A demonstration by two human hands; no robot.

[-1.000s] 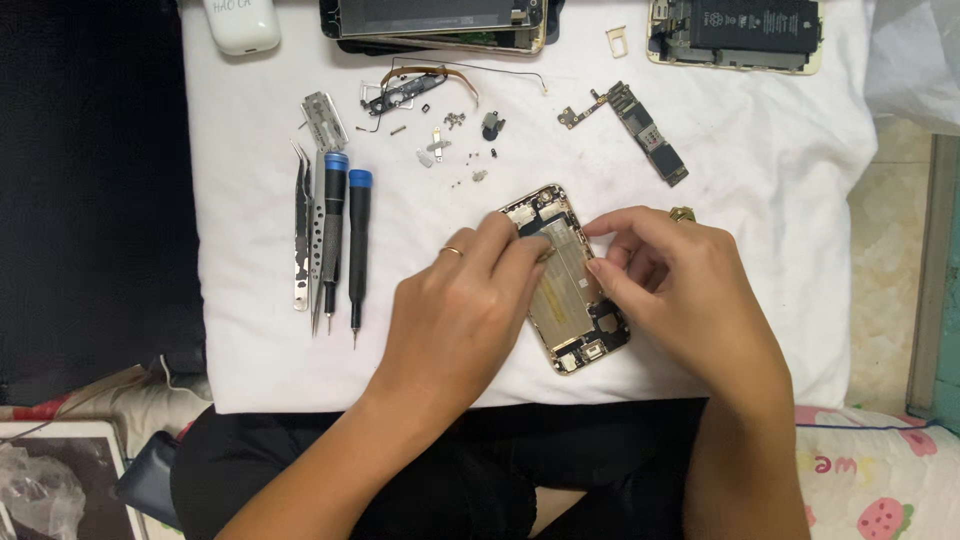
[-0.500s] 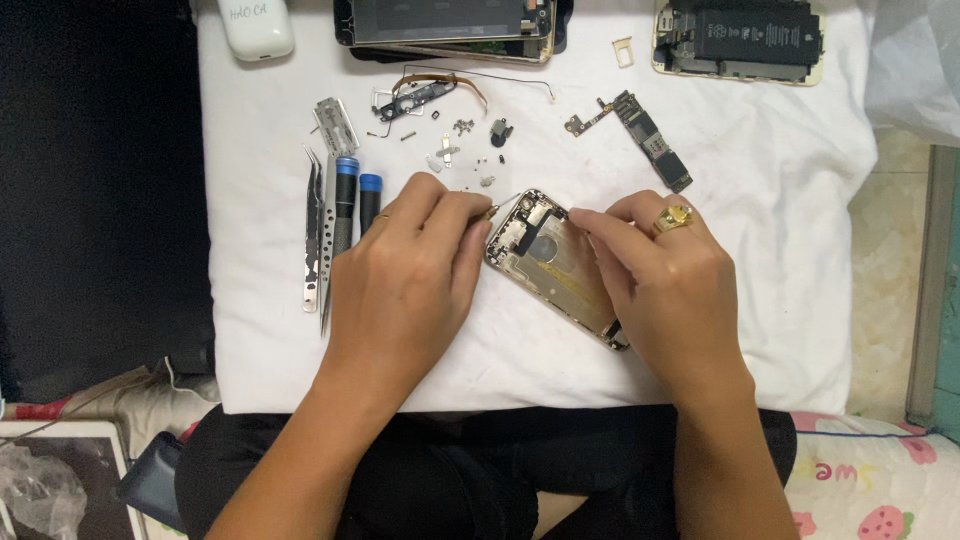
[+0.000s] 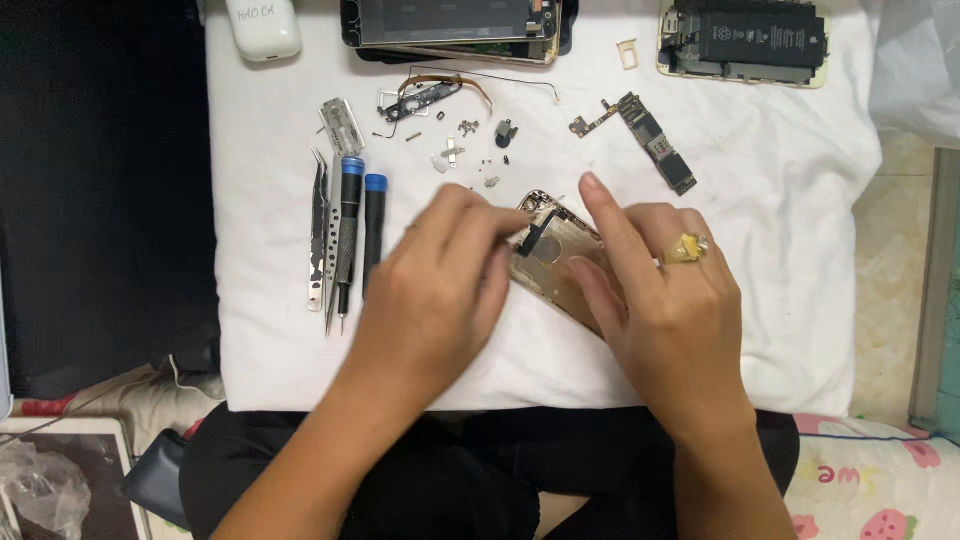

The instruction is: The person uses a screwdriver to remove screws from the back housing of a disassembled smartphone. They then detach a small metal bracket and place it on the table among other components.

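Observation:
A gold phone rear housing [image 3: 555,258] lies tilted on the white cloth [image 3: 780,250] in front of me. My left hand [image 3: 440,280] is over its left edge, fingertips pinching a thin black flex strip [image 3: 533,232] that rises from the housing. My right hand [image 3: 655,300], wearing a gold ring, rests on the housing's right side with the index finger stretched up past its top edge. Much of the housing is hidden under both hands.
Tweezers [image 3: 317,240] and two blue-capped screwdrivers [image 3: 345,235] lie left. Small screws and brackets [image 3: 460,150], a flex cable assembly [image 3: 430,95] and a logic board [image 3: 655,145] lie above. A screen assembly [image 3: 455,25], another opened phone [image 3: 745,40] and a white case [image 3: 262,25] sit along the far edge.
Both hands shifted on the housing: the left hand moved right and now lifts a black flex strip. The right index finger has straightened upward.

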